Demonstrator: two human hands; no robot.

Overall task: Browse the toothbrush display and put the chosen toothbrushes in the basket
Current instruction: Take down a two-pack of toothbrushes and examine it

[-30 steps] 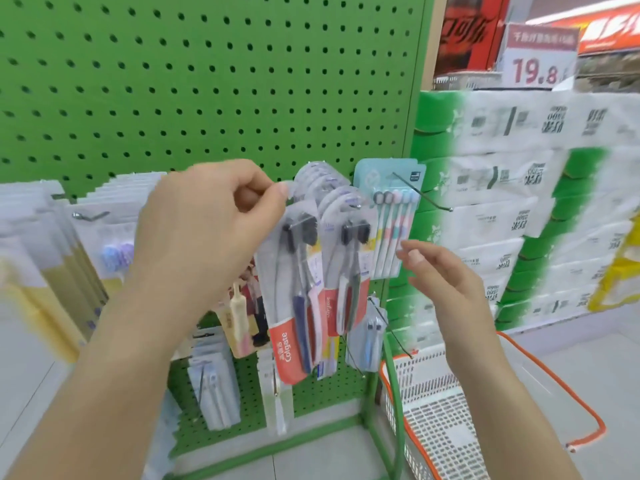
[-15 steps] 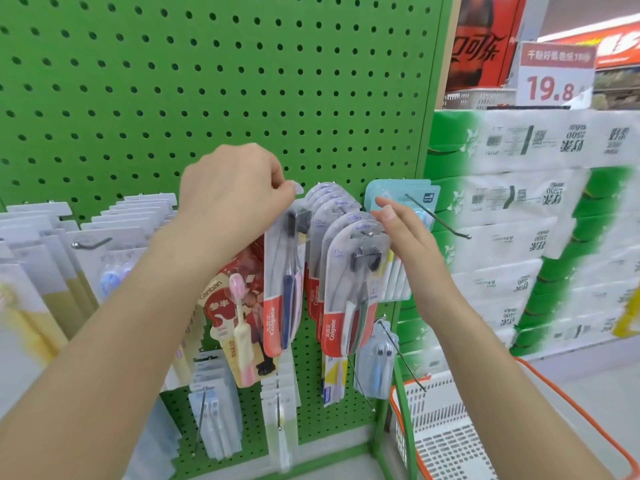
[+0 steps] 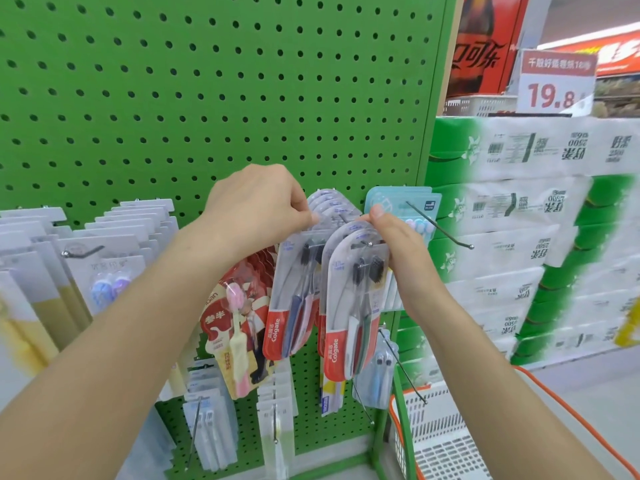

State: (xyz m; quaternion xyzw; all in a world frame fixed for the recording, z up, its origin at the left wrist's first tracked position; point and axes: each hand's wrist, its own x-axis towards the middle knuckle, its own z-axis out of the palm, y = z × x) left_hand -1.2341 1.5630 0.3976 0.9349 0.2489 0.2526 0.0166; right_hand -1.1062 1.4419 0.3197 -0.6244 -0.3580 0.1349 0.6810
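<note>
Two hands [image 3: 254, 206] [image 3: 394, 244] at one green pegboard [image 3: 207, 81]. Colgate packs [image 3: 346, 306]: two in front, more stacked behind, count unclear. One red cartoon pack [image 3: 239, 323]. One teal pack [image 3: 398, 202]. One basket [image 3: 450, 445], near right. One price sign [image 3: 556, 81], far right.

A green pegboard [image 3: 221, 98] carries the goods on metal hooks. At its left hang rows of white-carded packs [image 3: 104, 244]. Near the middle hang a red pack with a pink toothbrush [image 3: 239, 327] and two bunches of Colgate toothbrush packs [image 3: 343, 306], side by side. Just right of these hangs a light-blue pack [image 3: 401, 206] on a long hook [image 3: 440, 225]. Lower down hang smaller clear packs [image 3: 207, 434]. On the floor [image 3: 595, 393] at the right stands a white basket with orange rim [image 3: 446, 448].
</note>
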